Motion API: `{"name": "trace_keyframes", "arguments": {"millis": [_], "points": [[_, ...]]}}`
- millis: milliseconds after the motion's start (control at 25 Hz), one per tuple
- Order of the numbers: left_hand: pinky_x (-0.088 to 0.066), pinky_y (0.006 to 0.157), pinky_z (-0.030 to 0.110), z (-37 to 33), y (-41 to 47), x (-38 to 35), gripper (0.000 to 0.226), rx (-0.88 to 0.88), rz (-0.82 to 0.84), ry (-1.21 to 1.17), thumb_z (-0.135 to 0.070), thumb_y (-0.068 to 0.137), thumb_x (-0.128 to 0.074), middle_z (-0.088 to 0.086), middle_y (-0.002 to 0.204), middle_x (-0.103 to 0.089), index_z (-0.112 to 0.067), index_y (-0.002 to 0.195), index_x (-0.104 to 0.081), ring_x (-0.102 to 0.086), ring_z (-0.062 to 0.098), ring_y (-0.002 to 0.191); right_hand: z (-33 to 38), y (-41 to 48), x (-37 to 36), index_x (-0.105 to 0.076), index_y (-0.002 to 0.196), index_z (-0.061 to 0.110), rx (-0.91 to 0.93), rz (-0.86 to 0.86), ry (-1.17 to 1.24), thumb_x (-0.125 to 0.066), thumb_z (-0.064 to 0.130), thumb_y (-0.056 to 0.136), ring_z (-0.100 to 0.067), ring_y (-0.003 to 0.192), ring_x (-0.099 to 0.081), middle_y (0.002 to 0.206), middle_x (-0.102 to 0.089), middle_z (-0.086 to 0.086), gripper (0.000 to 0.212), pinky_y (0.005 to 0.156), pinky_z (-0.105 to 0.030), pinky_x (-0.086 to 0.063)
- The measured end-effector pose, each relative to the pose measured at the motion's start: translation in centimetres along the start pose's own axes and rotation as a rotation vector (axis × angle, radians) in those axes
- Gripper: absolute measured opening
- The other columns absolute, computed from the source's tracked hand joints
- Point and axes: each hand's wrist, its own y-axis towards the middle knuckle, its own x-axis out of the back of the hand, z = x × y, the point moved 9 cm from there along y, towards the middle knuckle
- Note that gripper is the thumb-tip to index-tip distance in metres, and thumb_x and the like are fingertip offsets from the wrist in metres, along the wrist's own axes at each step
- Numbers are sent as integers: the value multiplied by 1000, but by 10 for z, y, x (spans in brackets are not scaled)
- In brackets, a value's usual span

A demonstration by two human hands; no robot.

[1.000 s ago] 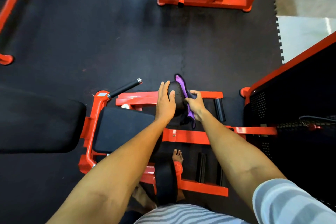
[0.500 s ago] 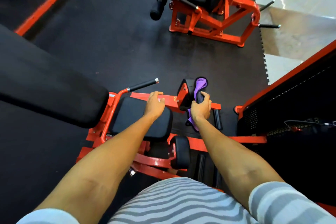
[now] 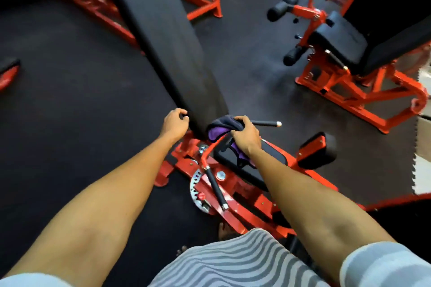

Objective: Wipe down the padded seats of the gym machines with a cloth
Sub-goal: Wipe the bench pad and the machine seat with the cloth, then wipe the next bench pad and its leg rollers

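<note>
A: Where's the cloth?
B: Over the near seat [image 3: 268,158], the right hand [image 3: 246,136] grips the purple cloth [image 3: 218,129], bunched at the long pad's [image 3: 163,42] foot. The left hand [image 3: 175,121] curls at its edge; grip unclear.
A: What's left?
B: Probably that pad, then the far seat [image 3: 338,42].

Black floor mat [image 3: 70,105]; grey striped shirt [image 3: 233,261]

Commercial gym. Red steel-frame machines [image 3: 345,96] with black padded seats [image 3: 338,41] and black foam roller pads [image 3: 281,10]. Black interlocking rubber floor mats [image 3: 70,81] throughout
</note>
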Motion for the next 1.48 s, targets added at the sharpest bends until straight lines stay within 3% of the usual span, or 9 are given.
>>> {"name": "trace_keyframes", "arguments": {"millis": [120,320,520,640,960,1120,1480], "points": [[-42,100,28,62,-11,94,26,115,-141,-39,-18,98,-56,9,130,-61,-16,123,-66,-57,25,122,79,-6,-68,-57,125,41,120,136,-79,-61,19,82,-28,112,-63,118,-70,1,48,89,-32,-47],[-43,93,28,154,-37,215,27,275,-315,-52,-21,99,-54,5,131,-61,-18,125,-63,-56,22,122,192,-31,-196,-42,142,43,276,362,-148,-65,23,83,-35,122,-60,137,-62,-5,67,100,-39,-48],[-44,93,29,222,-27,309,28,392,-419,-45,-25,100,-53,1,133,-60,-22,126,-62,-55,21,123,270,-34,-305,-46,138,38,401,502,-196,-60,21,83,-31,119,-59,137,-56,2,60,97,-40,-49],[-44,95,31,252,4,354,29,414,-452,-16,-25,99,-52,1,132,-61,-22,126,-62,-54,21,124,315,-10,-357,-50,137,32,456,519,-211,-62,20,87,-31,119,-57,137,-46,1,53,95,-36,-44],[-42,88,26,306,105,445,28,480,-476,-62,-24,99,-54,0,131,-64,-22,125,-64,-58,19,114,426,67,-463,-50,139,30,472,586,-240,-63,19,87,-31,120,-58,136,-60,-5,55,90,-34,-45],[-43,91,26,325,158,472,27,497,-455,-66,-23,99,-55,0,129,-65,-23,124,-65,-60,21,116,467,89,-506,-38,146,33,455,607,-201,-61,16,85,-36,124,-56,143,-54,-7,68,99,-42,-48],[-40,91,24,375,377,563,29,400,-340,-64,-20,99,-55,3,131,-64,-19,127,-64,-58,24,122,581,229,-621,-42,143,28,343,478,-166,-63,19,85,-34,124,-56,140,-56,-6,63,98,-40,-47]]}}
